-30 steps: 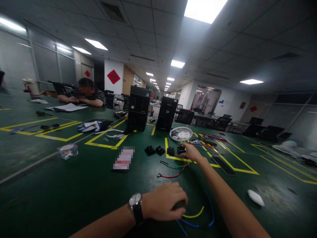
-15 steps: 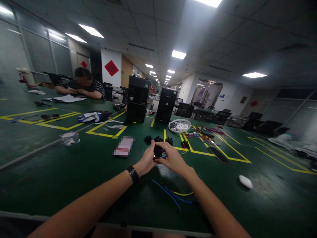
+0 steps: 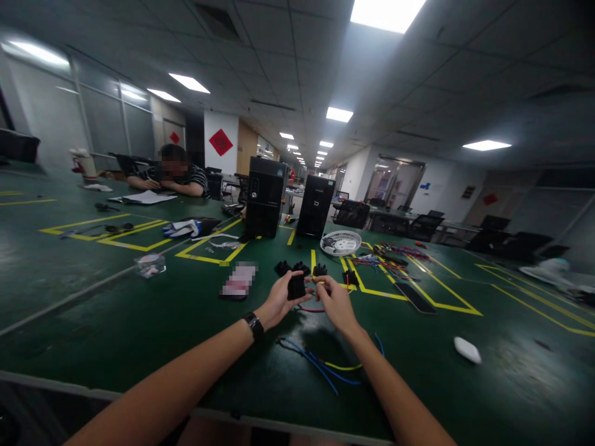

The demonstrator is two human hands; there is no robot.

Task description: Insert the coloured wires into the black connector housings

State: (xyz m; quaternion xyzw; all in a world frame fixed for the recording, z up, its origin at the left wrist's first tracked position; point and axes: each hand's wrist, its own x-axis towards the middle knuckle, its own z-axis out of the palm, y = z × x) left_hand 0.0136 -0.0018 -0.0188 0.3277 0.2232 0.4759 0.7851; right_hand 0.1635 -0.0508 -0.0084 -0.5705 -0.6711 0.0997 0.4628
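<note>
My left hand (image 3: 277, 302) grips a small black block-shaped component (image 3: 296, 287) between thumb and fingers, raised over the table. My right hand (image 3: 338, 305) is just to its right, thumb and fingers pinched together; whether something thin is between them I cannot make out. Behind the hands lie several similar black components (image 3: 320, 270), partly hidden by my fingers. One on the right, a wired black component (image 3: 351, 278), has a red wire on it. A red wire (image 3: 312, 310) shows below the hands. Nearer to me lie loose blue wires (image 3: 320, 370) and a yellow wire (image 3: 341, 365).
Two black computer towers (image 3: 266, 198) stand at the back, beside a white round basket (image 3: 341, 243). A wire heap (image 3: 395, 260), a dark flat slab (image 3: 416, 298) and a white case (image 3: 467, 350) lie right. Left are a pixelated phone-like item (image 3: 239, 280), gloves (image 3: 186, 228) and a seated person (image 3: 171, 173).
My right hand reached to the row of black components and brought one back; my left hand rose from the loose wires and took hold of it. The right hand has since shifted slightly off it.
</note>
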